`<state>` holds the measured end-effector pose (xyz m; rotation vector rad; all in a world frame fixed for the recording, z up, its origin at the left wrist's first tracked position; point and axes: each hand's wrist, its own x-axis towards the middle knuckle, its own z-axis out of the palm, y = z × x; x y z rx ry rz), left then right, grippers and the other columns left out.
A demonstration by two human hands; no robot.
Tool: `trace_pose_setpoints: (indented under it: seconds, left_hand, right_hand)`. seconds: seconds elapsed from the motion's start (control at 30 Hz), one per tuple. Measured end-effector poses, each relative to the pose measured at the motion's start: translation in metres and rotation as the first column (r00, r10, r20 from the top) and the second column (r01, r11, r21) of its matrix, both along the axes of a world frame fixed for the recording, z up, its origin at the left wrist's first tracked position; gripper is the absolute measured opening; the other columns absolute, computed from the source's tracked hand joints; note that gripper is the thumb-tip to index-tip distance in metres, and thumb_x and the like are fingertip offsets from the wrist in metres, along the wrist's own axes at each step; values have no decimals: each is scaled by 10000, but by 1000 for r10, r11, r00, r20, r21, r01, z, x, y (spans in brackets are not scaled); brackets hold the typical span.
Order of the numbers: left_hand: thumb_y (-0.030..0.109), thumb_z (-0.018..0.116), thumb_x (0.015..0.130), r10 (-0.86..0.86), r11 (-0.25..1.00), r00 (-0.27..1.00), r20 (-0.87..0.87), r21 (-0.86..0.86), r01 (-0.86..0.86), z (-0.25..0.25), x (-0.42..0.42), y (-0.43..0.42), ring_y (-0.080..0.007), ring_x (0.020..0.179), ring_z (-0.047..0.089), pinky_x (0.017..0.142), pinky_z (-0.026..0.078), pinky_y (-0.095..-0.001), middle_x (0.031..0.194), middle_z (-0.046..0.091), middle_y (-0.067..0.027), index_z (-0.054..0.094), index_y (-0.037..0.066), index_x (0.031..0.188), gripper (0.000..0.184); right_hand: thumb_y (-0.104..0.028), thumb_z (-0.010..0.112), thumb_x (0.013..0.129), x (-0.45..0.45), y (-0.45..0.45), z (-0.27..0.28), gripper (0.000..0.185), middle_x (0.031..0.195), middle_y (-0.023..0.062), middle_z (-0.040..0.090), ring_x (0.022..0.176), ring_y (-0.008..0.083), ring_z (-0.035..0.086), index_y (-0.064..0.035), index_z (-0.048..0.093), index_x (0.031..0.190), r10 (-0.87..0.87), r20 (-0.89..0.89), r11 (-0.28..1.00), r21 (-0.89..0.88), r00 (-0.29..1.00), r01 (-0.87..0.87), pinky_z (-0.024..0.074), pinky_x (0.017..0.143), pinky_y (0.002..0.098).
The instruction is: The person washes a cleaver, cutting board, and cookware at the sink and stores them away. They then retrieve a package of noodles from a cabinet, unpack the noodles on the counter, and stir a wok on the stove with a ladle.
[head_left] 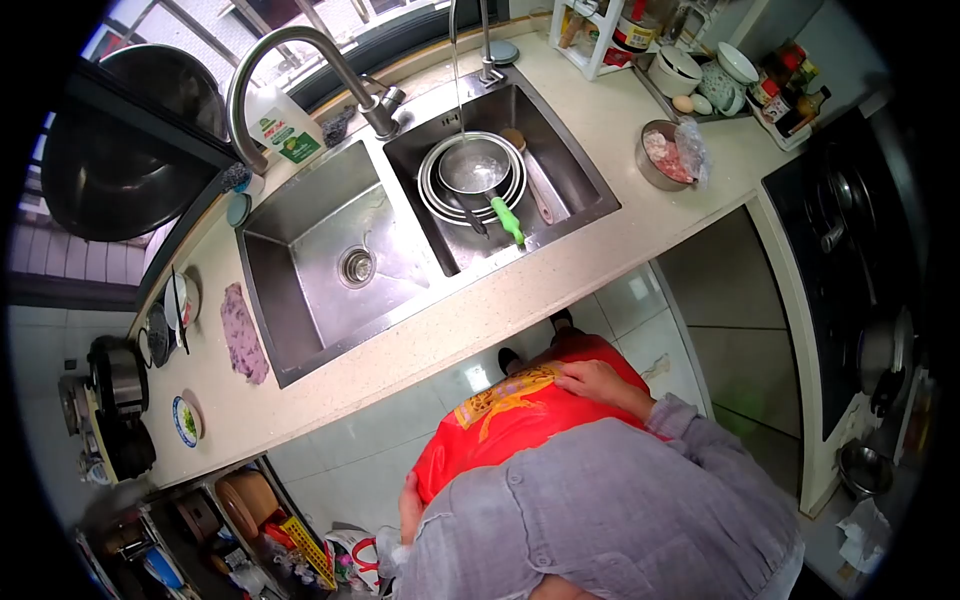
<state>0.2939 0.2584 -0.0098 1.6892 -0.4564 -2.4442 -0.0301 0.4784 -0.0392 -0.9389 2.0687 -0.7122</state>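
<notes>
My right hand lies on the front of a red apron with a yellow print, its fingers stretched over the cloth. At the apron's left edge is my left hand, partly hidden, with fingers extended against the cloth; it appears to hold nothing. In the right sink basin, water runs from a thin tap into a strainer with a green handle. The strainer rests over nested metal bowls. Beside them leans a long-handled utensil.
A large curved faucet stands behind the left basin. A purple cloth and a small bowl lie on the left counter. To the right are a metal bowl of raw meat and a black cooktop.
</notes>
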Motion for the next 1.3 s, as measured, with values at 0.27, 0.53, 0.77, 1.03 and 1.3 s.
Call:
trace_pose_setpoints:
  seconds: [0.27, 0.53, 0.77, 1.03, 1.3]
  left_hand:
    - [289, 463, 901, -293, 910, 805, 516, -108, 401, -16, -83, -15, -251, 948, 564, 815, 460, -353, 1092, 566, -155, 493, -70, 1099, 411]
    - [222, 579, 806, -198, 423, 554, 808, -440, 792, -173, 16, -41, -244, 705, 588, 615, 477, -366, 818, 618, -127, 585, -48, 908, 289]
    - [181, 569, 831, -203, 623, 938, 282, -702, 346, -18, -107, -55, -98, 617, 553, 512, 417, -212, 770, 607, -61, 593, 20, 822, 163]
    - [161, 568, 848, -314, 565, 946, 76, -786, 251, 26, -194, -60, -95, 604, 545, 511, 417, -206, 778, 599, -41, 595, 32, 832, 133]
    - [188, 557, 854, -363, 576, 930, 56, -771, 271, 28, -203, -66, -125, 615, 557, 507, 434, -240, 793, 593, -55, 586, 33, 856, 157]
  right_hand:
    - [-320, 505, 824, 2, 42, 3, 283, 804, 177, 590, 751, 351, 571, -46, 574, 828, -104, -34, 987, 116, 994, 108, 447, 647, 442]
    - [-191, 575, 797, -16, 11, 11, 159, 742, 107, 570, 679, 278, 563, -44, 578, 736, -31, -446, 986, -159, 894, -45, 448, 611, 356]
    - [-16, 622, 728, -57, -55, 175, 23, 685, 54, 554, 602, 131, 502, -11, 614, 750, -51, 296, 685, -684, 954, 249, 381, 532, 243]
    - [-126, 507, 842, -39, -102, 289, 215, 633, 92, 544, 528, 174, 479, 54, 617, 883, 898, -12, -45, -997, 439, 66, 350, 471, 287]
    - [-119, 510, 833, -30, -107, 289, 192, 680, 75, 548, 605, 145, 501, 37, 599, 902, 939, 43, 8, -995, 342, 101, 377, 519, 266]
